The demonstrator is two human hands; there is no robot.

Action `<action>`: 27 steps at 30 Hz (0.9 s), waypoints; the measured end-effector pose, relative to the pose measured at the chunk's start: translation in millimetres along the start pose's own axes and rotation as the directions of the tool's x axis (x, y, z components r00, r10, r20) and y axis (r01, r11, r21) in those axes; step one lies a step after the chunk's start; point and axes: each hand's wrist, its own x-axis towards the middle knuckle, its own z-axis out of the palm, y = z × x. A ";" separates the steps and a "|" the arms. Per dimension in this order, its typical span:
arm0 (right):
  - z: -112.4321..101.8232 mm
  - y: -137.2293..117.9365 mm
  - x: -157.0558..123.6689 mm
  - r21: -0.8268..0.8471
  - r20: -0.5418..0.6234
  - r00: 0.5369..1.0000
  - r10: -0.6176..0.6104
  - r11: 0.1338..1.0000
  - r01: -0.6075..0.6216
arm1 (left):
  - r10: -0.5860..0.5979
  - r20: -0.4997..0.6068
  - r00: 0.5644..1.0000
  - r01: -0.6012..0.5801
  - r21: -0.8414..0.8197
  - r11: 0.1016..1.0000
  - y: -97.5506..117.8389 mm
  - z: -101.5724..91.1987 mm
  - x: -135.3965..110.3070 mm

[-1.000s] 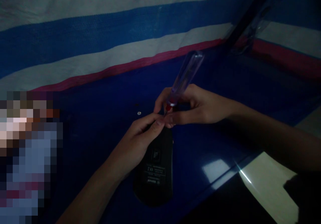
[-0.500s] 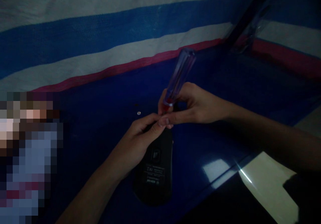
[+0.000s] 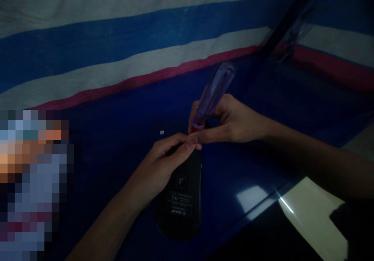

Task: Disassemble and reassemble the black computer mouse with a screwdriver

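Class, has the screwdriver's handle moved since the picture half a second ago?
Yes: the screwdriver handle has tipped rightward, its top slightly lower against the pink stripe.

Striped sheet (image 3: 140, 31), white, blue and red — across the top of the frame. Dark pole (image 3: 292, 17), slanting, upper right; clear plastic (image 3: 293, 41) near its foot. Glossy blue surface (image 3: 117, 111), centre; pale reflection (image 3: 254, 200), lower right. Pixelated area (image 3: 35, 191), lower left — contents indistinct.

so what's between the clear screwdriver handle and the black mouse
In the head view, a red collar, then fingertips of the left hand and right hand, lie between screwdriver handle and black mouse; the tip is hidden.
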 end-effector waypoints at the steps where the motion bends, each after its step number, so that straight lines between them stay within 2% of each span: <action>1: -0.3 -0.8 -0.2 -0.018 -0.002 1.000 -0.005 1.000 0.005 | 0.000 0.000 1.000 0.000 -0.001 1.000 -0.4 -0.2 -0.1; 3: -1.8 -3.3 -0.8 -0.018 -0.014 1.000 -0.008 1.000 0.008 | -0.001 0.003 1.000 0.001 -0.005 1.000 -0.7 -0.4 -0.2; 9: -6.8 -5.5 -2.1 0.143 -0.010 1.000 0.009 0.990 -0.007 | 0.014 0.026 1.000 -0.014 -0.001 1.000 2.8 2.1 -0.5; 15: -0.5 -4.2 -1.1 0.015 -0.140 0.990 -0.025 0.999 0.028 | 0.037 -0.003 0.999 -0.037 0.019 0.999 1.3 1.1 -0.6; 18: -0.3 -6.8 -0.3 0.026 -0.100 0.994 -0.045 0.998 0.048 | 0.026 0.002 1.000 -0.026 0.029 0.999 -1.0 -0.3 -0.6; 24: -8.3 -8.5 -2.9 0.120 0.071 0.997 -0.011 0.993 0.003 | 0.045 0.022 0.999 -0.046 0.030 0.998 0.6 0.5 -0.4; 27: -7.4 -7.2 -3.4 0.059 0.025 1.000 0.000 0.998 -0.001 | 0.038 0.022 0.999 -0.038 0.011 0.999 1.6 1.1 -0.7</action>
